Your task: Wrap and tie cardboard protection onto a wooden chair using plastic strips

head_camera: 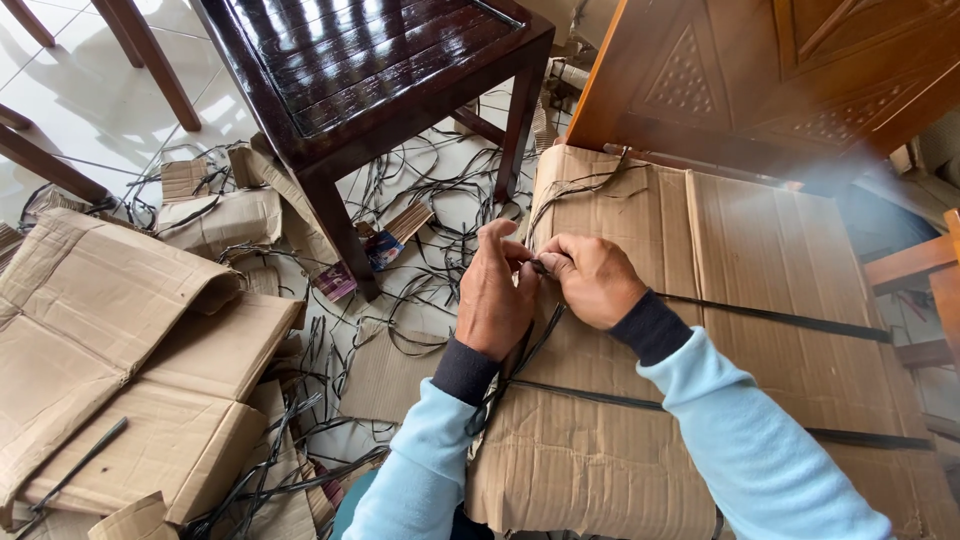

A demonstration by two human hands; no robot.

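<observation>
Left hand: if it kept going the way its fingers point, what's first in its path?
Probably the right hand: the left hand points up and right, fingertips already meeting it at the black strap over the cardboard-wrapped package. Depth unclear.

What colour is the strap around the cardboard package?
Black, seen in the head view: the strap crosses the brown cardboard package.

You're in a light blue long-sleeve top, dark ribbed inner cuffs showing at both wrists. left hand (495, 295) and right hand (597, 280) bare, no gloves.
</observation>
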